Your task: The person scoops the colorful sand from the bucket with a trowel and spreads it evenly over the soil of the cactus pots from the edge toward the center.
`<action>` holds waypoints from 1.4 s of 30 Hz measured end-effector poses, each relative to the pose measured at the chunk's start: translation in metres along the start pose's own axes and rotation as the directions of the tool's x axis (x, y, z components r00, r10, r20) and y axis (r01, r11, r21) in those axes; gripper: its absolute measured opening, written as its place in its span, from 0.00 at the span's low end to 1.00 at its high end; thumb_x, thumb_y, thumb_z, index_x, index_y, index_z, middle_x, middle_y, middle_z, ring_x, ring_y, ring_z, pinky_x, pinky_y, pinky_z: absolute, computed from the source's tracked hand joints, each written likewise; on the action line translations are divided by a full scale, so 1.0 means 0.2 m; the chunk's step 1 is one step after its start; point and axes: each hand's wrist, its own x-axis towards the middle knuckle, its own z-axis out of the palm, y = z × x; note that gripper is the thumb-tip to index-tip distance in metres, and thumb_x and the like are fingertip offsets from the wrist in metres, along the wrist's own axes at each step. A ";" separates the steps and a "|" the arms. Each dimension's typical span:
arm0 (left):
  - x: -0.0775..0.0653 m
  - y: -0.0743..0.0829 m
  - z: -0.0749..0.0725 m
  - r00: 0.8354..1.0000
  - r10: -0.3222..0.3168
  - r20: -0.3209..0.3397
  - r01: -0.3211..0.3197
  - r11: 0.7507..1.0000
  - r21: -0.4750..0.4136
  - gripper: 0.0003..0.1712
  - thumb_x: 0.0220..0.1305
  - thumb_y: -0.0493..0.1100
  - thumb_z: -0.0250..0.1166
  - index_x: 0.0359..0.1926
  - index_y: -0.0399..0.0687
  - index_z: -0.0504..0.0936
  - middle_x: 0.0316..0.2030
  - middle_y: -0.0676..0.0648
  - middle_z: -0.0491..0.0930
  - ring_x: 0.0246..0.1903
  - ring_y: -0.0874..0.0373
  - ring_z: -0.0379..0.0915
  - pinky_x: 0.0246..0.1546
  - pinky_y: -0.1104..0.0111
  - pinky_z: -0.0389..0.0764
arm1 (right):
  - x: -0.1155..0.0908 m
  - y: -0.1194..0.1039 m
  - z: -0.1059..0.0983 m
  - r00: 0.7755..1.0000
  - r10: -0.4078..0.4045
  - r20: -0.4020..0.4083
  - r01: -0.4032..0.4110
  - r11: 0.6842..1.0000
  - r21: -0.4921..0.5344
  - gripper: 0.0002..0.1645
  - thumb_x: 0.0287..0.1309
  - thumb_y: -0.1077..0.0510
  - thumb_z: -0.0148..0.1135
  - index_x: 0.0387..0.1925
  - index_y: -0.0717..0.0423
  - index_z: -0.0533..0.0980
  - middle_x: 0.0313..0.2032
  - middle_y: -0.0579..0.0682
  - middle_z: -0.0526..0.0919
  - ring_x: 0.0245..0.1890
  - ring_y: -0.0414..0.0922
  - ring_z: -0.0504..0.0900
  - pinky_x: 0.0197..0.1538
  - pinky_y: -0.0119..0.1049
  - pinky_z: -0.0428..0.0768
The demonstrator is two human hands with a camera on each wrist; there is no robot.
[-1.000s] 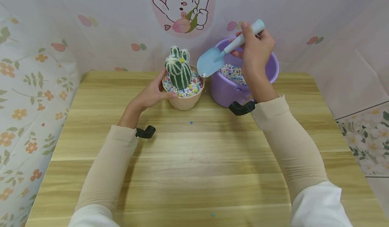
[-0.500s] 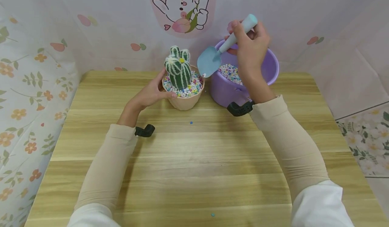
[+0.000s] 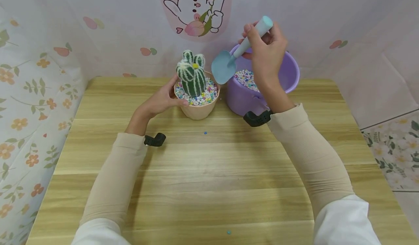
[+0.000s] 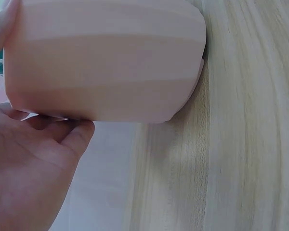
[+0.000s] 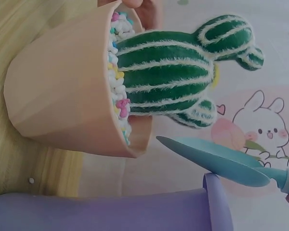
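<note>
A peach plant pot (image 3: 198,112) holds a green cactus (image 3: 195,83) with white fuzzy stripes, set in colourful pebbles (image 3: 205,98). My left hand (image 3: 160,101) grips the pot from its left side, thumb at the front rim and fingers round the far side, as the left wrist view also shows. My right hand (image 3: 269,57) holds the handle of a light blue trowel (image 3: 224,67). Its blade points down and left, with the tip close over the pot's right rim. In the right wrist view the trowel blade (image 5: 216,161) carries no pebbles on the part that shows.
A purple bucket (image 3: 240,101) with more pebbles (image 3: 245,79) stands right of the pot, partly behind my right hand. Single loose pebbles lie on the wooden table (image 3: 203,186), including a blue one (image 3: 205,133). A printed curtain (image 3: 118,30) hangs behind.
The trowel handle has swung left and stands steeper. A few pebbles at the blade's tip are no longer there. My left hand has stayed on the pot.
</note>
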 end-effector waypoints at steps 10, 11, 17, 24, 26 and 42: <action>-0.06 0.10 0.04 1.000 0.007 -0.019 -0.006 1.000 0.024 0.58 0.60 0.31 0.66 0.78 0.59 0.37 0.73 0.46 0.53 0.69 0.52 0.57 0.68 0.58 0.62 | 0.09 -0.04 -0.08 1.000 0.000 -0.003 0.000 1.000 0.024 0.14 0.58 0.57 0.69 0.41 0.58 0.74 0.32 0.57 0.85 0.33 0.51 0.86 0.28 0.36 0.83; -0.07 0.10 0.05 0.999 0.013 -0.036 -0.011 0.999 0.034 0.58 0.60 0.32 0.66 0.78 0.58 0.38 0.74 0.46 0.51 0.70 0.52 0.55 0.69 0.58 0.60 | 0.10 -0.05 -0.09 1.000 -0.003 -0.005 0.003 0.999 0.032 0.15 0.57 0.57 0.69 0.42 0.58 0.74 0.32 0.57 0.84 0.33 0.52 0.86 0.28 0.36 0.84; -0.11 0.10 0.10 0.991 0.059 -0.119 -0.054 0.998 0.042 0.56 0.61 0.31 0.65 0.78 0.49 0.38 0.76 0.45 0.46 0.73 0.52 0.49 0.71 0.55 0.55 | 0.17 -0.10 -0.14 1.000 0.000 -0.023 0.001 0.998 0.068 0.16 0.55 0.58 0.71 0.41 0.58 0.74 0.32 0.58 0.84 0.32 0.52 0.86 0.30 0.38 0.84; -0.13 0.12 0.18 0.979 0.015 -0.202 0.011 0.992 0.124 0.57 0.62 0.34 0.66 0.77 0.44 0.34 0.76 0.43 0.43 0.74 0.50 0.45 0.72 0.57 0.52 | 0.22 -0.14 -0.19 0.999 0.020 -0.025 -0.019 0.998 0.055 0.15 0.55 0.58 0.71 0.40 0.59 0.75 0.32 0.57 0.84 0.31 0.52 0.86 0.29 0.37 0.84; -0.13 0.13 0.21 0.973 -0.001 -0.231 0.039 0.986 0.162 0.59 0.61 0.37 0.68 0.77 0.45 0.33 0.76 0.43 0.43 0.74 0.50 0.45 0.72 0.57 0.53 | 0.24 -0.14 -0.20 0.999 0.031 -0.023 -0.030 0.999 0.041 0.15 0.55 0.58 0.71 0.41 0.59 0.75 0.32 0.57 0.85 0.31 0.51 0.87 0.28 0.37 0.84; -0.09 0.13 0.27 0.947 0.018 -0.322 0.041 0.984 0.176 0.61 0.52 0.40 0.75 0.76 0.51 0.41 0.70 0.42 0.58 0.68 0.51 0.58 0.68 0.58 0.60 | 0.44 0.02 -0.41 0.982 0.187 -0.027 -0.186 0.981 0.055 0.17 0.54 0.56 0.71 0.43 0.57 0.75 0.37 0.55 0.80 0.31 0.51 0.87 0.27 0.38 0.83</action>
